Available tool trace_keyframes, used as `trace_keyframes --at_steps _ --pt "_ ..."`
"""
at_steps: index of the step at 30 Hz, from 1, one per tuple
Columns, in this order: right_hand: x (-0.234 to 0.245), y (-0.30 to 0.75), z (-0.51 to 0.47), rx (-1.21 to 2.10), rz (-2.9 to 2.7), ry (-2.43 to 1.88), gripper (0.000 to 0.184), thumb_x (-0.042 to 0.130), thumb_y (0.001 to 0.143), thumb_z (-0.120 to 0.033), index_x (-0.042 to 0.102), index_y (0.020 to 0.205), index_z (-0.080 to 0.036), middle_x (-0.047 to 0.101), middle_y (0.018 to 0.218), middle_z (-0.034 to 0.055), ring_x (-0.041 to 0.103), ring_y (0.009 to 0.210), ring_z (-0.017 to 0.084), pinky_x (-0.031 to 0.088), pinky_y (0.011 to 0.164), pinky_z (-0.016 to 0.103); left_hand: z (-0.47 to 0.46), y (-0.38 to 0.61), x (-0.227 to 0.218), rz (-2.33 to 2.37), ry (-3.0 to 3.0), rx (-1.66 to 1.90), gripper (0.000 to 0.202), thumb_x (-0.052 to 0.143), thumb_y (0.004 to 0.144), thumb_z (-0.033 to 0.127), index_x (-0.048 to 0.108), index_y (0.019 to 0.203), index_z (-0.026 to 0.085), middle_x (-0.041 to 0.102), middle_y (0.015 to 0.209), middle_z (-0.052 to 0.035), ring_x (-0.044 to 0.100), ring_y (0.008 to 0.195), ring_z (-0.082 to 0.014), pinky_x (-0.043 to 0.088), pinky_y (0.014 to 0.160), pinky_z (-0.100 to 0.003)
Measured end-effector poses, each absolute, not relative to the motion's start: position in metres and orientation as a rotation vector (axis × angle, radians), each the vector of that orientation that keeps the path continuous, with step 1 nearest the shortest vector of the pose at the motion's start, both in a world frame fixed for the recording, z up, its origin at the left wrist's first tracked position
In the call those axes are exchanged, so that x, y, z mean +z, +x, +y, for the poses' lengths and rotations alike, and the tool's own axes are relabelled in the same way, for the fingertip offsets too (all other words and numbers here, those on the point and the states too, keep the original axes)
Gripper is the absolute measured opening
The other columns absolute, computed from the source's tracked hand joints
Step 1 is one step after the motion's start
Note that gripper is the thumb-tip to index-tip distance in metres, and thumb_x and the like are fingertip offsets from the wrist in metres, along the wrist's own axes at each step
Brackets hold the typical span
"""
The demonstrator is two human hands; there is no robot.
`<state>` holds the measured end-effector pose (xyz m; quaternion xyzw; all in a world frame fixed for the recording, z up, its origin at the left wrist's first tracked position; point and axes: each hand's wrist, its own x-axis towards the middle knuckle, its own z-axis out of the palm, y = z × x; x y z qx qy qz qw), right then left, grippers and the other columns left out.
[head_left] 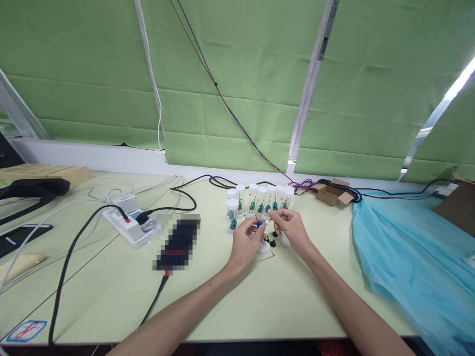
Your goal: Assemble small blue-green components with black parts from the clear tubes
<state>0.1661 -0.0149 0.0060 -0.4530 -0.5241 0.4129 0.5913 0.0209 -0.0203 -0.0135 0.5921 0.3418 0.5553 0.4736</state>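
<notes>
My left hand (247, 241) pinches a small blue part (260, 224) with thin dark wire-like pieces sticking out of it. Close by on the right, my right hand (291, 227) has thumb and fingertips pressed together beside that part; whatever lies between them is too small to make out. Behind both hands stand several clear tubes with white caps (232, 203), each with blue or green pieces and thin stems inside. Below the hands lie small black parts (273, 243), a white round cap (263, 248) and a thin L-shaped metal key (267, 257).
Left of my hands lies a phone-like device (177, 243), blurred out, with a cable plugged in. Farther left are a white power strip (128, 227) and loose cables. An open cardboard box (333, 193) sits at the back. Blue plastic sheeting (404, 242) covers the right side.
</notes>
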Motion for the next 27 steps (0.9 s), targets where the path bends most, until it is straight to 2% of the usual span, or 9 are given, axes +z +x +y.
trace_keyframes --at_steps 10,19,27 --pt "0.0079 0.1663 -0.0167 0.984 -1.224 -1.076 0.042 0.073 0.07 -0.051 0.052 0.055 -0.018 0.048 0.039 -0.0044 0.037 0.035 0.007 0.027 0.038 0.022 -0.0223 0.0217 -0.0107 0.87 1.474 1.388 0.024 0.065 0.078 0.037 0.068 0.09 0.016 0.063 0.081 -0.0045 0.058 0.055 -0.0121 0.049 0.054 -0.025" --pt "0.0128 0.1637 -0.0205 0.984 -1.215 -1.068 0.043 0.073 0.071 -0.041 0.042 0.05 -0.02 0.045 0.037 -0.0049 0.036 0.035 0.008 0.027 0.039 0.022 -0.0259 0.0196 -0.0123 0.867 1.672 1.425 0.021 0.058 0.084 0.033 0.07 0.092 0.018 0.062 0.09 -0.006 0.058 0.064 -0.013 0.051 0.062 -0.026" --pt "0.0085 0.1644 -0.0176 0.979 -1.215 -1.069 0.044 0.072 0.071 -0.052 0.049 0.053 -0.019 0.046 0.038 -0.0047 0.036 0.035 0.008 0.028 0.038 0.022 -0.0232 0.0221 -0.0106 0.894 1.475 1.391 0.024 0.065 0.078 0.036 0.067 0.089 0.015 0.063 0.078 -0.0044 0.057 0.053 -0.012 0.05 0.054 -0.025"
